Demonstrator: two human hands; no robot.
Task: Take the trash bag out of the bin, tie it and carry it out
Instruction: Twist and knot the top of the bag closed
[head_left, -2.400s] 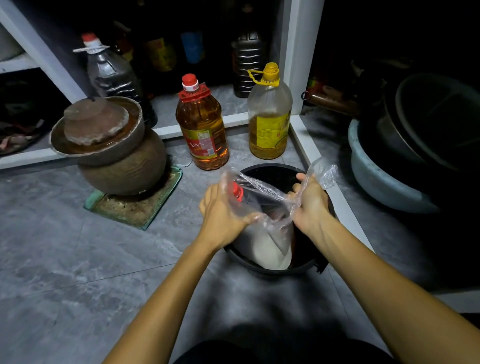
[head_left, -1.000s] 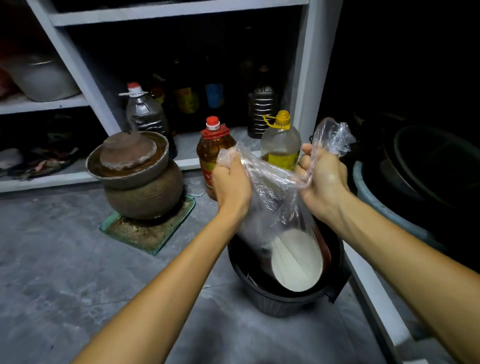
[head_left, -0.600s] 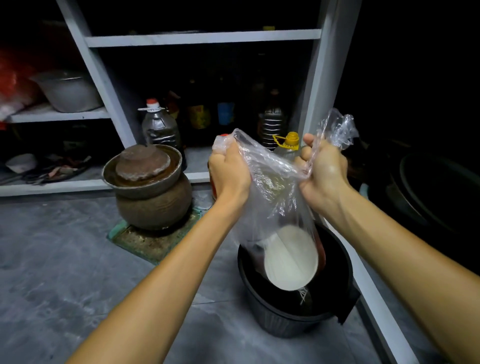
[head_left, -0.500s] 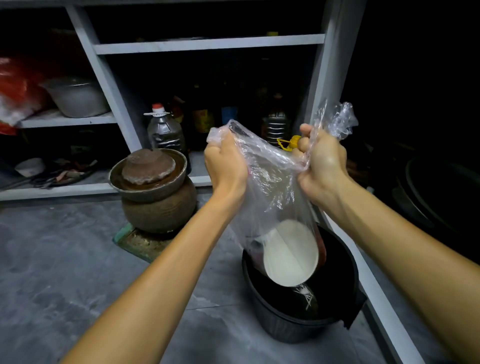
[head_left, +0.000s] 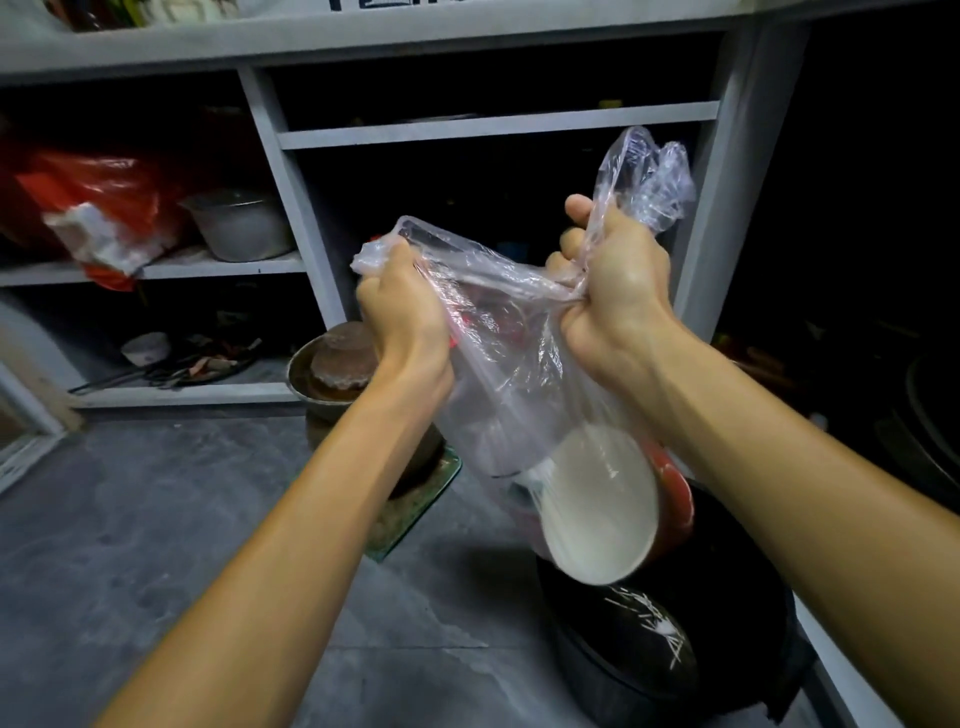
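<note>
A clear plastic trash bag (head_left: 514, 384) hangs in the air between my two fists, above the black bin (head_left: 670, 649) on the floor at the lower right. My left hand (head_left: 402, 317) grips the bag's left top edge. My right hand (head_left: 613, 291) clenches the right top edge, with a loose tuft of plastic sticking up above the fist. Inside the bag lie a white round bowl or lid (head_left: 597, 509) and something red. The bag's bottom hangs just over the bin's rim; the bin's inside is dark with a few pale scraps.
A grey shelf unit (head_left: 291, 208) stands ahead, holding a metal pot (head_left: 239, 226), a red bag (head_left: 98, 208) and clutter. A brown clay jar (head_left: 337, 369) on a green tray sits behind my left wrist. Grey floor spreads to the left. Dark basins lie at the right.
Both hands have lifted the bag up out of the bin, from resting inside it to hanging above its rim. The view has tilted upward, showing more of the shelves.
</note>
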